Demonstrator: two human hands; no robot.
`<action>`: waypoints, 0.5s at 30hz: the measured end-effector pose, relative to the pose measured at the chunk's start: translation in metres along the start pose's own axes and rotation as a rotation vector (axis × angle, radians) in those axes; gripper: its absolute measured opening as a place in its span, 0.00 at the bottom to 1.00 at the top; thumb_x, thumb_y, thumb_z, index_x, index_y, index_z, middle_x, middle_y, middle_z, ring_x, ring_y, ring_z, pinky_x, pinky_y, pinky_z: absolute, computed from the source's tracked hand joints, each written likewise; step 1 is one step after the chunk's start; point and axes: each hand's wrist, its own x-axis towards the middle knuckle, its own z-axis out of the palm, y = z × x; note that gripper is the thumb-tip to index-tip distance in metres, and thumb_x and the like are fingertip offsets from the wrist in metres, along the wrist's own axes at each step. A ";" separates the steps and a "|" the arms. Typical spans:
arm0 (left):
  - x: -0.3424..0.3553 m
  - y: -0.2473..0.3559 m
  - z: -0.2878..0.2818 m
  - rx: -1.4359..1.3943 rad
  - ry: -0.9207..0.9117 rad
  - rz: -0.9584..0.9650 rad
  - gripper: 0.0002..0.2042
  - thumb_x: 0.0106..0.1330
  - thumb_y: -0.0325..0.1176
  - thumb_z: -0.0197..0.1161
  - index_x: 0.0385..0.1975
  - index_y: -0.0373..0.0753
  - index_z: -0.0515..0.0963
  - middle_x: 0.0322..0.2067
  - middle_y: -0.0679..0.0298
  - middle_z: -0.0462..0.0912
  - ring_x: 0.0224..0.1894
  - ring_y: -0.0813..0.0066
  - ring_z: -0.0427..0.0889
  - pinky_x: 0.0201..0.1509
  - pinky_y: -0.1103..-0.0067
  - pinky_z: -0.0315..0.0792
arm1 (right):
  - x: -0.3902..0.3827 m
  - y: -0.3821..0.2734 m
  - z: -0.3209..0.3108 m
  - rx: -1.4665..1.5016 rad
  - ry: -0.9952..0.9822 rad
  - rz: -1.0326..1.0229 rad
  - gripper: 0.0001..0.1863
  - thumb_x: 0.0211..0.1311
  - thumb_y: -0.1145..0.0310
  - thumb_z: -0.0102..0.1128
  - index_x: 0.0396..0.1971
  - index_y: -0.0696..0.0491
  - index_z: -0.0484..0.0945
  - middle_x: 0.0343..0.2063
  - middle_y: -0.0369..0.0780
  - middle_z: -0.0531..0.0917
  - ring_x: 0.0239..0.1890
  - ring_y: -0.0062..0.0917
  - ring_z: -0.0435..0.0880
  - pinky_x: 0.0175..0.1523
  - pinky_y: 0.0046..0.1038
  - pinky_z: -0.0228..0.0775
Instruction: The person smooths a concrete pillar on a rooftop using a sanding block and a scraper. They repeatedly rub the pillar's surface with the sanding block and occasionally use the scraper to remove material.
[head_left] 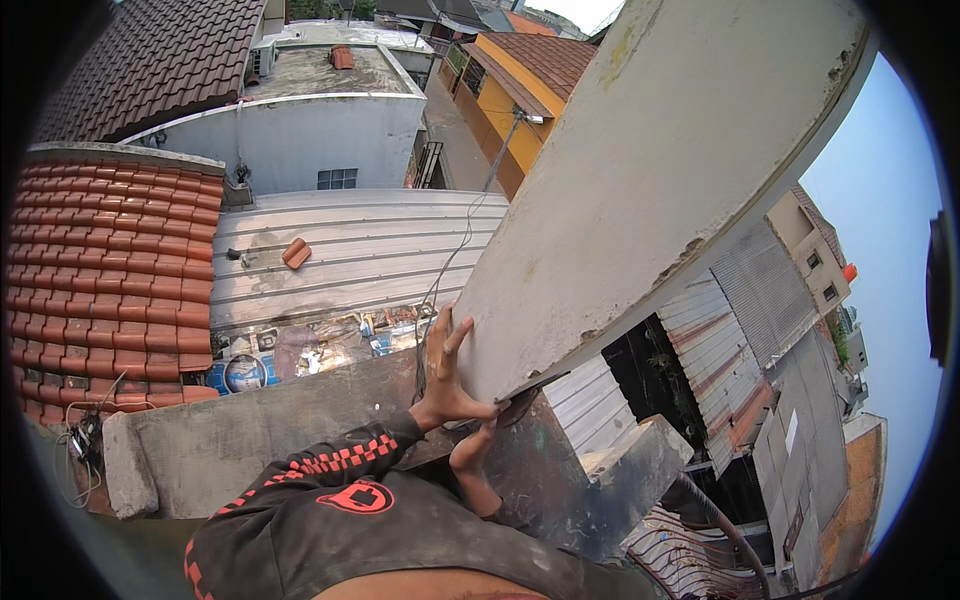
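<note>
A large pale grey slab (640, 180) with a chipped, worn edge slants from the upper right down to a narrow end in front of my chest. My left hand (440, 375) grips that narrow end. Its fingers reach up along the slab's left side, and its thumb stretches across the bottom corner. Close below, my right hand (472, 462) is raised with its thumb toward the same corner; its other fingers are hidden. A dark, stained surface (540, 470) lies beneath the slab's end. Whether the slab is loose or fixed, I cannot tell.
A concrete ledge (270, 430) runs to the left, beside a tangle of wires (88, 440). Lower down lie a corrugated metal roof (350, 235) with a loose tile (296, 253), and an orange tiled roof (110, 280). A thin cable (470, 225) hangs beyond my hands.
</note>
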 end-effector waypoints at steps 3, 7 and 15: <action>0.003 0.005 0.001 0.005 -0.017 0.006 0.64 0.29 0.56 0.82 0.74 0.47 0.56 0.70 0.35 0.53 0.70 0.35 0.58 0.70 0.47 0.55 | -0.020 0.067 -0.006 -0.067 -0.007 0.067 0.44 0.78 0.43 0.39 0.75 0.63 0.39 0.75 0.56 0.44 0.77 0.50 0.47 0.77 0.47 0.43; -0.003 -0.001 0.003 0.033 -0.006 -0.020 0.64 0.29 0.58 0.82 0.74 0.45 0.56 0.71 0.35 0.52 0.72 0.34 0.55 0.72 0.47 0.53 | -0.035 0.056 0.000 0.125 -0.148 0.166 0.40 0.80 0.45 0.34 0.75 0.61 0.38 0.75 0.55 0.46 0.76 0.46 0.50 0.77 0.46 0.43; -0.011 -0.008 0.001 0.046 -0.018 -0.061 0.64 0.35 0.64 0.79 0.74 0.42 0.53 0.72 0.39 0.50 0.76 0.39 0.49 0.76 0.49 0.48 | -0.006 0.034 0.008 0.546 -0.046 0.534 0.36 0.80 0.50 0.32 0.72 0.65 0.50 0.71 0.52 0.57 0.74 0.40 0.55 0.76 0.40 0.46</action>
